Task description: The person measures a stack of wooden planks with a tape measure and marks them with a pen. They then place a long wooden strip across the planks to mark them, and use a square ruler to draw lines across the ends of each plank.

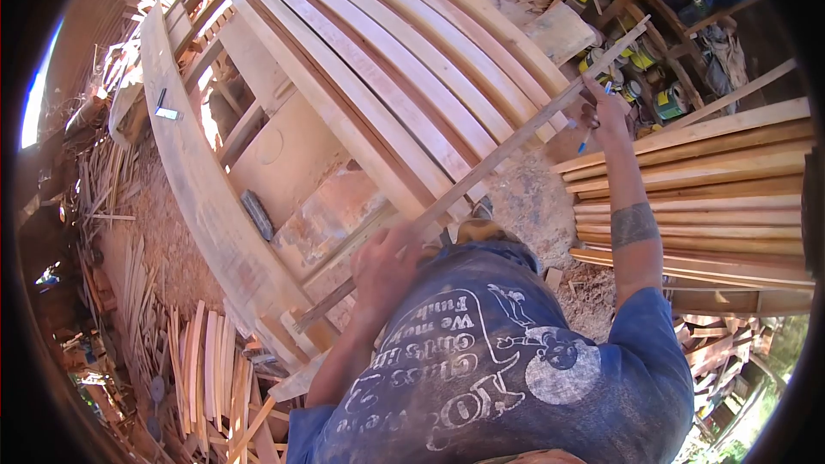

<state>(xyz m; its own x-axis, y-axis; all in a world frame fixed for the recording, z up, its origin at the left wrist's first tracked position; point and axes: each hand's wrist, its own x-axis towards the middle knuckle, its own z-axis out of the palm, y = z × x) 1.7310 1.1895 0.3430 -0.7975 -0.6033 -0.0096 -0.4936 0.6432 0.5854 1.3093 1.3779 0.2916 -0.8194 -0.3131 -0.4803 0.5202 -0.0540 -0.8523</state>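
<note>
A long, thin wooden strip (507, 148) runs diagonally across the ends of several planks (369, 60) laid side by side. My left hand (384, 268) is closed around the strip near its lower left part; motion blurs the fingers somewhat. At the strip's upper right part, my right hand (607, 113) is closed with a blue pen (587, 139) in its fingers, right beside the strip. Whether those fingers also grip the strip is hard to make out. Beneath lies a workbench with a worn board top (266, 142) and a long pale edge beam (202, 198).
A dark block-like tool (257, 215) and a phone-like object (168, 114) lie on the bench. At right is a stack of boards (696, 189). Paint cans (670, 103) stand behind it. Offcuts (206, 369) and wood shavings cover the floor at left.
</note>
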